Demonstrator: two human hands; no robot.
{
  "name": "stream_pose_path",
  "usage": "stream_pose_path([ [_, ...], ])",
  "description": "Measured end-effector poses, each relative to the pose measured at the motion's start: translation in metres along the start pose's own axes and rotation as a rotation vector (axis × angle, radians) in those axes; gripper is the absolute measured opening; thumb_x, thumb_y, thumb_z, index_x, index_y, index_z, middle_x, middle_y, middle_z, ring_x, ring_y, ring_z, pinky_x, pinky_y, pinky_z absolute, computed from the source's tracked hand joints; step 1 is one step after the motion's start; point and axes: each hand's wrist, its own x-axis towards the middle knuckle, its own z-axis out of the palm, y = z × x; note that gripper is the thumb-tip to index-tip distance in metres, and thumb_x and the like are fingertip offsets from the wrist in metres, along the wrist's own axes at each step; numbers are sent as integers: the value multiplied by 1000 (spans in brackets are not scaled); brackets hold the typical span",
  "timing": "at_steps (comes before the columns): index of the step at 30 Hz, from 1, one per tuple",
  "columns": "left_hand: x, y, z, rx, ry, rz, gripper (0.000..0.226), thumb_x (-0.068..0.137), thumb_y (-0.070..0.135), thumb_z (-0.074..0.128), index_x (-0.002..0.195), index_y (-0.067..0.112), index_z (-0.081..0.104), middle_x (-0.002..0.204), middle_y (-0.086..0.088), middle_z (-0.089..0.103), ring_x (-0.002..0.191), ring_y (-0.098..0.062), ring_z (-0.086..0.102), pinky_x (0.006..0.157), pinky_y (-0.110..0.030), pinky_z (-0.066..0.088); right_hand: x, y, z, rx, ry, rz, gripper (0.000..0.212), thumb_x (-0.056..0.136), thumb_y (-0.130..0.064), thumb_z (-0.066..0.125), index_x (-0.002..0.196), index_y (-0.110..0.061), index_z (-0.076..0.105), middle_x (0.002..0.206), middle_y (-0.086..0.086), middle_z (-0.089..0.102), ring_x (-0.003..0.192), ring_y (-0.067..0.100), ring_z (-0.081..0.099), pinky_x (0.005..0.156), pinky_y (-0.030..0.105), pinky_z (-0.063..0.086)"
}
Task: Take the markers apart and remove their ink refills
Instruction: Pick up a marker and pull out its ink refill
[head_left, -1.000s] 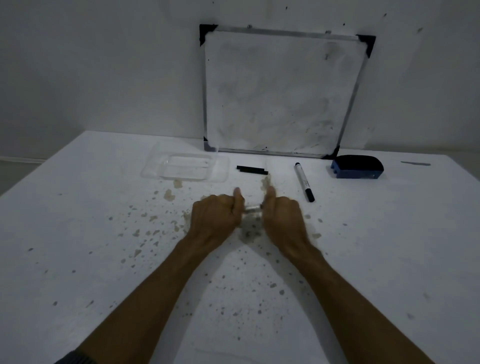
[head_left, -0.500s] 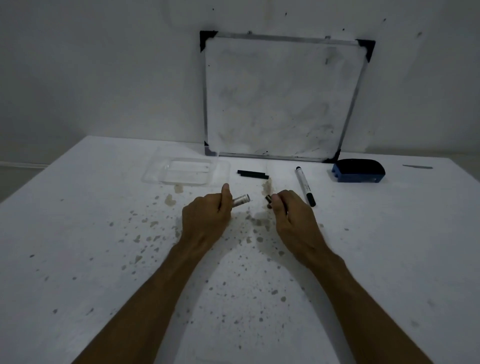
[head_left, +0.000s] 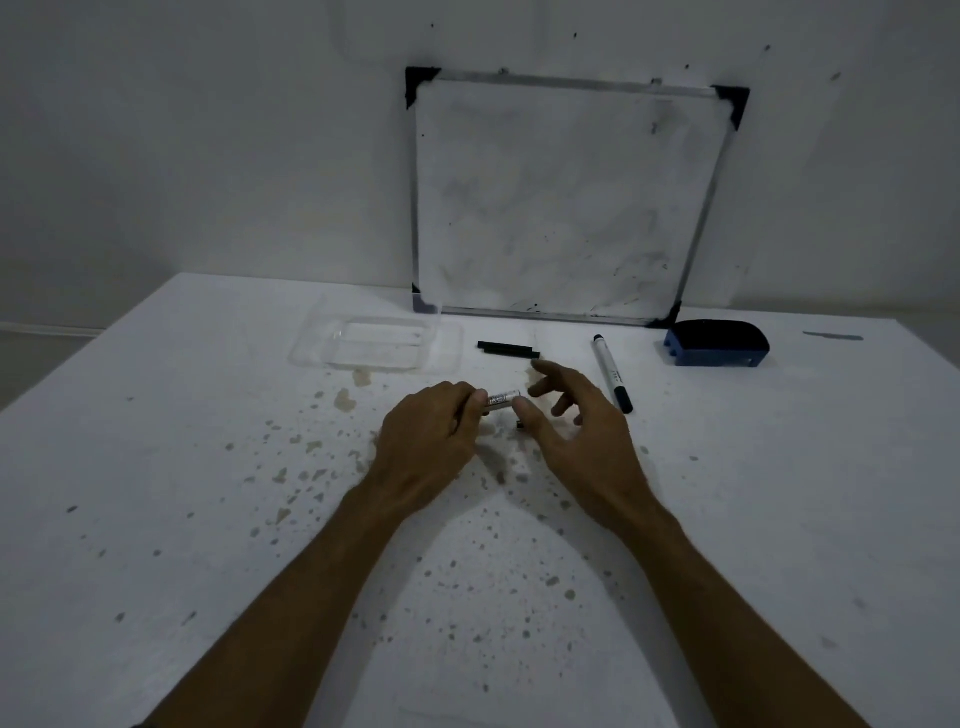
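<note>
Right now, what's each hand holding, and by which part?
Left hand holds a marker barrel by its left end; the right end sticks out free. Right hand is open beside that end, holding nothing.

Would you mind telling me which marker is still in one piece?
The marker lying on the table right of the hands; the marker barrel in the left hand has its end off.

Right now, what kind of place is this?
Probably a makeshift indoor workbench: a stained white table pushed against a bare wall, a smudged whiteboard leaning on that wall, and a whiteboard eraser beside it.
</note>
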Motion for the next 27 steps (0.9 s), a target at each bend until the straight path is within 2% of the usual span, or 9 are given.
stream_pose_path([
  [6,-4,7,6,-19,104,68,40,101,48,47,109,18,72,96,0,73,85,-15,61,82,-39,53,0,1,0,-1,-34,9,24,96,-43,63,114,-29,68,96,-16,69,84,-6,60,70,6,44],
  [8,-3,5,8,-34,195,13,47,97,53,53,124,17,64,117,-1,68,107,-15,57,95,-33,47,3,2,-1,57,19,58,24,98,-40,61,116,-27,68,97,-16,70,87,-6,64,73,10,48],
  [11,0,9,7,-288,307,-196,68,90,59,62,140,16,47,136,0,53,125,-11,46,104,-27,40,7,2,-7,228,100,172,17,100,-33,61,114,-27,69,97,-17,71,89,-14,66,79,9,53],
  [14,1,21,3,-554,153,-373,51,91,54,68,129,25,53,128,8,61,118,-13,59,101,-31,50,7,-2,-10,350,83,224,17,99,-30,62,113,-23,69,97,-12,74,87,-16,66,73,2,49],
  [16,1,28,1,-830,25,-440,35,95,46,66,119,20,66,116,4,74,108,-15,71,94,-29,58,4,-5,-9,386,29,219,22,98,-32,64,115,-20,71,101,-6,76,90,-10,68,74,6,51],
  [19,1,39,5,-1081,34,-487,30,100,37,62,110,11,74,103,-4,80,99,-18,76,86,-28,60,3,-8,-6,424,-45,227,26,97,-34,65,117,-21,72,105,-1,77,96,2,72,81,17,56],
  [21,4,45,6,-1143,63,-499,31,100,35,62,107,7,74,98,-4,80,93,-17,77,88,-31,60,6,-8,-5,608,-33,318,33,99,-41,60,118,-18,73,108,4,77,99,14,72,87,28,58],
  [23,10,53,2,-1131,73,-470,30,101,32,62,107,6,74,97,-3,80,92,-16,77,90,-32,61,11,-7,-9,1025,32,529,49,100,-48,53,122,-9,72,117,12,75,108,23,71,98,36,54],
  [27,10,70,5,-1017,131,-363,16,102,30,60,104,19,72,95,3,79,90,-8,76,83,-23,60,15,2,-18,1504,101,724,61,101,-50,46,128,0,66,132,20,67,126,32,62,113,40,43],
])
